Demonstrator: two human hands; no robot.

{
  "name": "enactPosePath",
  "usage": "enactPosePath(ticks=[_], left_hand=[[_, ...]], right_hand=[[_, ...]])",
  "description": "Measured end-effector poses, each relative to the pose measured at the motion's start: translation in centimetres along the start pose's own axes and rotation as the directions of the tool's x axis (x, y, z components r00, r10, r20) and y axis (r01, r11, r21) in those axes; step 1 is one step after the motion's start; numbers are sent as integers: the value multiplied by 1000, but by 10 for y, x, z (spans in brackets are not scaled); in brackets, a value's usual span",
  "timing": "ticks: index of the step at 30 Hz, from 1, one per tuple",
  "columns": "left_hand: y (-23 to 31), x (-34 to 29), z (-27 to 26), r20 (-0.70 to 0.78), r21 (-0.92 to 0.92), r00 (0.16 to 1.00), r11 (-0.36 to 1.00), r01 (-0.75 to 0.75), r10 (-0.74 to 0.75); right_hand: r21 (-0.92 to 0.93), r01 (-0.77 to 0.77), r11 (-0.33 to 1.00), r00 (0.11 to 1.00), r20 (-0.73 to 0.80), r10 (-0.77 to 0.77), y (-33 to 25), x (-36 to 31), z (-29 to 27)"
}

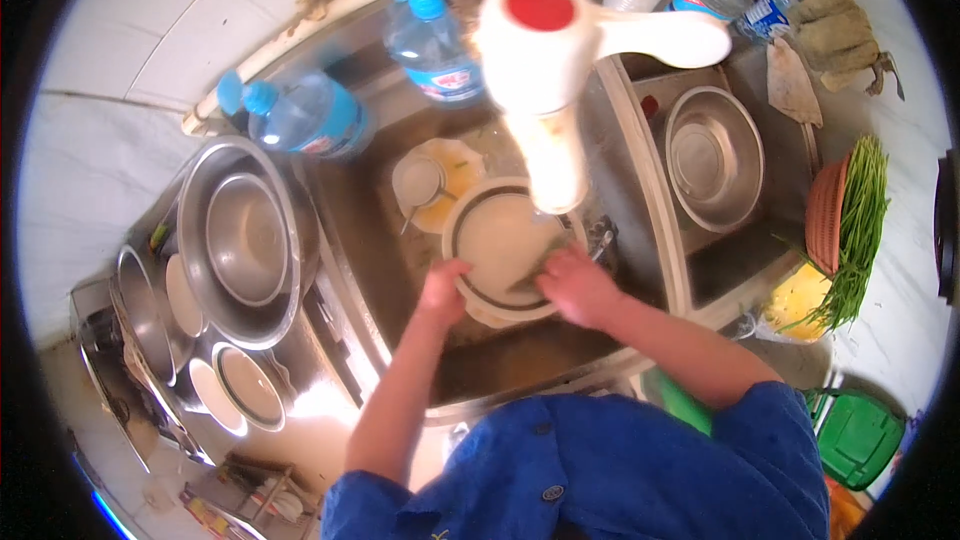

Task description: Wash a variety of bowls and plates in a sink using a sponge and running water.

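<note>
A round white plate point(500, 245) with a dark band near its rim lies face-up and slightly tilted in the middle of a steel sink point(370, 240), below a white tap. It rests on other pale crockery, its near edge toward the sink's front wall, its surface wet and glossy.

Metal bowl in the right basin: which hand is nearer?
Right. The right hand is on the plate, just left of the metal bowl; the left hand grips the plate's far edge.

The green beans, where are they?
In the head view, the green beans lie in a basket on the right counter, beside the steel bowl, right of the sink.
</note>
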State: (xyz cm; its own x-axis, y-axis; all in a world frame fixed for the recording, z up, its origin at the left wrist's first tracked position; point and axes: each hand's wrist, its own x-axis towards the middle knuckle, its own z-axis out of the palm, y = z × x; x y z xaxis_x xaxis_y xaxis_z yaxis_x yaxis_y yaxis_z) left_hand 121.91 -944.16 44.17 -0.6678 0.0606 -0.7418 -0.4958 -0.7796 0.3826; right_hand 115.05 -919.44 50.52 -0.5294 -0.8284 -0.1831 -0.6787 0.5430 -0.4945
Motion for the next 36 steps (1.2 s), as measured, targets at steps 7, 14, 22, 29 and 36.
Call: enactPosePath(ticks=[7,14,22,29,36], left_hand=[[19,34,-61,50,114,962,959,260,-267],[-10,-43,-22,264,18,922,957,290,-285],[-37,-67,43,207,131,978,991,-11,-17],[-57,-29,77,135,392,988,912,-118,70],[-53,-20,73,87,73,996,997,-7,0]], right_hand=[[268,-179,947,942,326,86,-76,54,-57],[940,-310,-142,773,336,538,8,28,-36],[767,-415,490,503,-255,826,6,34,0],[495,-379,782,737,-349,578,16,68,19],[418,-192,888,735,-538,412,-40,48,2]])
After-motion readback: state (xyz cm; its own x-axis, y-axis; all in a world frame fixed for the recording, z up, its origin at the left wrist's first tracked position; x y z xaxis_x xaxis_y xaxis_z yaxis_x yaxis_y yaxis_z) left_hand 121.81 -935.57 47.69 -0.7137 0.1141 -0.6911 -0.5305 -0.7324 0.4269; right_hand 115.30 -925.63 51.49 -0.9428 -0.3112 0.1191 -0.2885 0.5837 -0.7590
